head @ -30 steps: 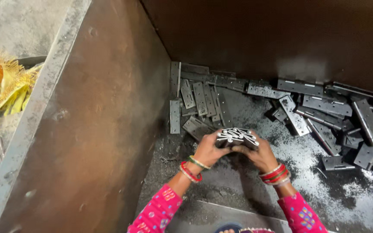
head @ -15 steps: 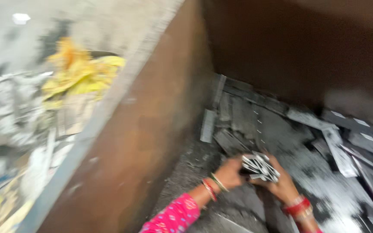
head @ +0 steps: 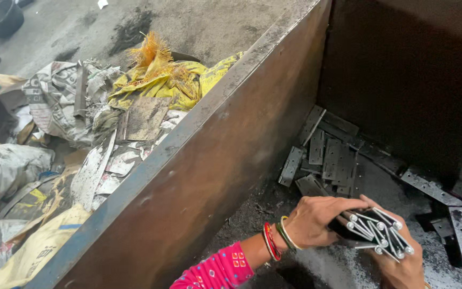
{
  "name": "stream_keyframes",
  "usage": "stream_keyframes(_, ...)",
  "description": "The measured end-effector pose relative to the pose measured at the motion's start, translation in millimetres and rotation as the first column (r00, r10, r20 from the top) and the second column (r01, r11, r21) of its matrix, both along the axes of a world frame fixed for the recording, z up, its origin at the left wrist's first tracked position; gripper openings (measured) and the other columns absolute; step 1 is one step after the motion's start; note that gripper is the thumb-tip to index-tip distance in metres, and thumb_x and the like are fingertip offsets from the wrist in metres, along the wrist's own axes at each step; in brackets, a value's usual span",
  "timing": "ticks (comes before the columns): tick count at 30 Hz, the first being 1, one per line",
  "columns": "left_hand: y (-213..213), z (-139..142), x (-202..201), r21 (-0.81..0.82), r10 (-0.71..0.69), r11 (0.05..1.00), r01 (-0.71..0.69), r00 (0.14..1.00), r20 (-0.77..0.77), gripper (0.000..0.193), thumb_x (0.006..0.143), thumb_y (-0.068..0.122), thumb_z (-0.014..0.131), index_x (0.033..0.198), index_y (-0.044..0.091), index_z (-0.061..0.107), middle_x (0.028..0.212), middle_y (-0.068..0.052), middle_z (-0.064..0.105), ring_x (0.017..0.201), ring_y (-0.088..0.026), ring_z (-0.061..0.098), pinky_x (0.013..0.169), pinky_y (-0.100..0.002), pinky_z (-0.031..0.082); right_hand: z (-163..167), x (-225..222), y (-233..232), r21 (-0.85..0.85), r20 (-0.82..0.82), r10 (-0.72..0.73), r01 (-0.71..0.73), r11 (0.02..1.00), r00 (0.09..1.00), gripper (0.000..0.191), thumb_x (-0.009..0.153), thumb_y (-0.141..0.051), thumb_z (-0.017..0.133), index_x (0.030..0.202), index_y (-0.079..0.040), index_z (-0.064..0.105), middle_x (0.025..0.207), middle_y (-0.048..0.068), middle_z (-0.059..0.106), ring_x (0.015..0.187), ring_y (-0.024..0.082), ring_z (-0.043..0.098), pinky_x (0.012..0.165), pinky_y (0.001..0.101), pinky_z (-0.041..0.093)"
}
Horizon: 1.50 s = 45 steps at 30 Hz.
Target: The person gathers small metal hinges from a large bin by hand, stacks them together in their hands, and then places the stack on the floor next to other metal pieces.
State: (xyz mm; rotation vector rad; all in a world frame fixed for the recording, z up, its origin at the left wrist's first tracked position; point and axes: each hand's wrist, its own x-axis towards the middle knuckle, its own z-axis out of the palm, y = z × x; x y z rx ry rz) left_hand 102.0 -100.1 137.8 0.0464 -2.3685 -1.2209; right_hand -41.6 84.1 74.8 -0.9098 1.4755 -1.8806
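Hinges (head: 376,231), flat grey steel plates with round knuckle ends, form a fanned bundle at lower right of the frame, inside the rusty metal bin (head: 204,160). Left hand (head: 316,220) grasps the bundle's left end, right hand (head: 399,265) cups it from below. Long axes run upper left to lower right; loose hinges (head: 327,155) lie beyond.

Pink patterned sleeve (head: 217,272), red and green bangles (head: 275,240).
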Motion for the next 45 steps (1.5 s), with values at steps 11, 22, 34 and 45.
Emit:
stream_keyframes(11,-2.7,-105.2,-12.0,0.461,0.011,0.879,-0.12,0.972,0.233,0.054,0.084,0.024,0.082,0.131,0.005,0.063,0.121,-0.012,0.075,0.113,-0.021,0.071,0.1,-0.035,0.055,-96.7,2.5,-25.4,0.501,-0.099,-0.108,0.144,0.853,0.989,0.051,0.083,-0.026,0.08,0.125,-0.002,0.065,0.112,0.013,0.076,0.102,0.022,0.068,0.09,0.0345,0.053)
stream_keyframes(22,3.6,-0.8,-4.9,0.118,0.064,0.991,-0.064,0.998,0.009,0.056,0.088,0.024,0.083,0.139,0.014,0.062,0.122,-0.011,0.074,0.109,-0.024,0.076,0.098,-0.031,0.061,0.6,12.1,0.6,0.046,-0.017,-0.078,0.079,0.996,0.997,0.063,0.083,-0.011,0.074,0.141,-0.002,0.05,0.146,0.01,0.06,0.12,0.02,0.063,0.099,0.0306,0.054)
stream_keyframes(34,6.6,-87.3,-11.1,0.357,0.02,0.927,-0.118,0.963,0.268,0.053,0.082,0.017,0.08,0.131,0.004,0.065,0.116,-0.016,0.076,0.11,-0.025,0.075,0.095,-0.035,0.057,-87.1,16.2,-5.6,0.301,-0.252,-0.071,0.148,0.942,0.965,0.034,0.086,-0.015,0.077,0.118,-0.005,0.073,0.118,0.009,0.076,0.111,0.02,0.068,0.097,0.0338,0.051)
stream_keyframes(45,9.3,22.9,-7.5,0.195,-0.016,0.981,0.02,1.0,-0.02,0.056,0.085,0.005,0.074,0.14,0.009,0.063,0.126,-0.011,0.075,0.115,-0.023,0.076,0.1,-0.033,0.062,41.3,4.3,3.4,0.021,-0.363,-0.101,0.117,0.993,0.926,0.055,0.079,-0.015,0.08,0.13,-0.006,0.063,0.146,0.012,0.06,0.126,0.026,0.064,0.105,0.0335,0.052)
